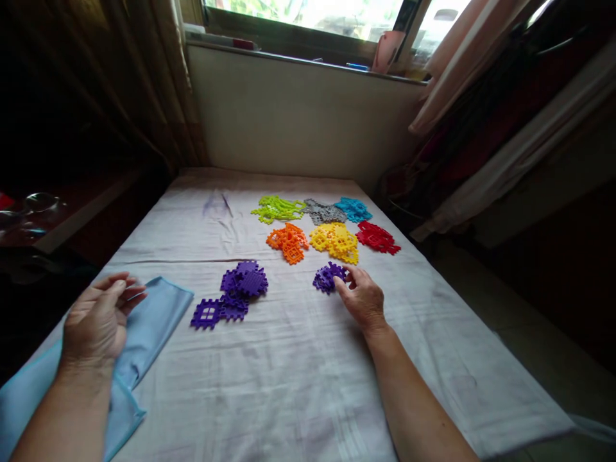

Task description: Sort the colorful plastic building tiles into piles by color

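Note:
My right hand (362, 296) is at a small heap of purple interlocking plastic tiles (328, 277), thumb and fingers closed on its right edge. My left hand (96, 321) hovers over a light blue cloth (156, 321), fingers loosely bent and apart, with nothing visible in them. Between the hands lies a larger pile of purple tiles (244, 282), and a purple window-frame tile (207, 313) sits at its lower left. Farther back are orange tiles (289, 241), yellow tiles (335, 240) and red tiles (377, 237).
At the back of the cloth-covered table (269, 385) lie lime green tiles (276, 209), grey tiles (323, 212) and blue tiles (353, 209). A wall and a window sill (298, 56) with a pink cup (387, 51) stand behind. Curtains hang on both sides.

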Demonstrator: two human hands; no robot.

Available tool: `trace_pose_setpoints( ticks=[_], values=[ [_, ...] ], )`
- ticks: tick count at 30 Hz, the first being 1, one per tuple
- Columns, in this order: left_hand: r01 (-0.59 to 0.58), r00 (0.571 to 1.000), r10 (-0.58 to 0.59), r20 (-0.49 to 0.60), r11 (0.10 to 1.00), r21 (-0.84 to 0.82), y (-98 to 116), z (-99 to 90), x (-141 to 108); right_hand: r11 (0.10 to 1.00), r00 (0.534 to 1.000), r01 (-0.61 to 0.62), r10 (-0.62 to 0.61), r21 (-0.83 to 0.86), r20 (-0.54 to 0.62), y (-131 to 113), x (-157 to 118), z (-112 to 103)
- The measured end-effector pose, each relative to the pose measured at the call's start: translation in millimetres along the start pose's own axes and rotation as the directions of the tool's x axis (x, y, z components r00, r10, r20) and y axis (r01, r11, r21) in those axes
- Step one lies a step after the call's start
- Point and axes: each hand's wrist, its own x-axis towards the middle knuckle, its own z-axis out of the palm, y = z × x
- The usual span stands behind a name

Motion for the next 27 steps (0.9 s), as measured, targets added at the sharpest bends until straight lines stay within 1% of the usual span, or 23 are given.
trace_pose_setpoints(
  ticks=[3,6,8,9,10,11,12,14,15,17,19,21,23,25,27],
  values=[
    [0.035,0.999,-0.033,-0.019,0.995,0.096,-2.0,-5.1,4.5,0.998,0.998,-0.062,0.063,-0.032,0.026,7.3,1.3,4.2],
    [0.060,0.998,-0.057,-0.021,0.982,0.177,-1.5,-5.2,4.7,0.996,0.996,-0.078,0.080,-0.041,0.040,8.7,0.1,7.2],
    [0.052,0.997,-0.064,0.039,0.963,0.266,2.6,-6.9,3.7,0.996,0.997,-0.076,0.077,-0.036,0.026,8.7,-1.0,7.5],
    [0.034,0.994,-0.068,0.088,0.938,0.346,5.5,-9.3,3.0,0.997,0.997,-0.072,0.073,-0.027,0.015,8.7,-1.5,7.3],
    [-0.002,0.986,-0.073,0.152,0.897,0.443,8.8,-13.2,2.2,0.998,0.998,-0.063,0.063,-0.014,0.005,8.7,-1.9,7.0],
    [-0.057,0.970,-0.083,0.230,0.837,0.544,12.2,-18.5,1.0,0.999,0.999,-0.050,0.050,0.005,-0.004,8.6,-2.2,6.7],
    [-0.126,0.946,-0.102,0.308,0.759,0.638,15.4,-25.1,-0.7,0.999,0.999,-0.035,0.036,0.028,-0.011,8.6,-2.4,6.3],
    [-0.277,0.882,-0.170,0.439,0.566,0.776,21.0,-40.7,-6.5,0.997,1.000,-0.004,0.006,0.072,-0.027,8.5,-2.5,6.0],
    [-0.343,0.850,-0.218,0.479,0.461,0.818,23.3,-48.8,-10.7,0.996,0.999,0.010,-0.007,0.089,-0.034,8.5,-2.6,6.1],
    [-0.445,0.790,-0.338,0.512,0.259,0.857,27.4,-62.6,-21.5,0.992,0.998,0.037,-0.031,0.120,-0.048,8.7,-2.8,6.6],
    [-0.523,0.731,-0.452,0.512,0.111,0.845,30.8,-70.8,-33.7,0.987,0.997,0.065,-0.058,0.145,-0.054,8.9,-3.0,7.7],
    [-0.580,0.689,-0.522,0.503,0.020,0.815,33.5,-72.4,-44.8,0.982,0.995,0.094,-0.087,0.161,-0.053,9.0,-3.6,9.1],
    [-0.615,0.676,-0.538,0.503,-0.037,0.787,35.2,-69.0,-53.0,0.978,0.992,0.125,-0.118,0.165,-0.052,8.9,-4.3,10.5],
    [-0.647,0.669,-0.528,0.523,-0.066,0.760,36.3,-63.8,-57.5,0.974,0.987,0.156,-0.148,0.167,-0.061,9.0,-5.1,11.9],
    [-0.664,0.660,-0.520,0.542,-0.067,0.745,37.7,-61.2,-57.9,0.970,0.983,0.177,-0.168,0.169,-0.070,9.2,-5.8,13.0]
  ],
)
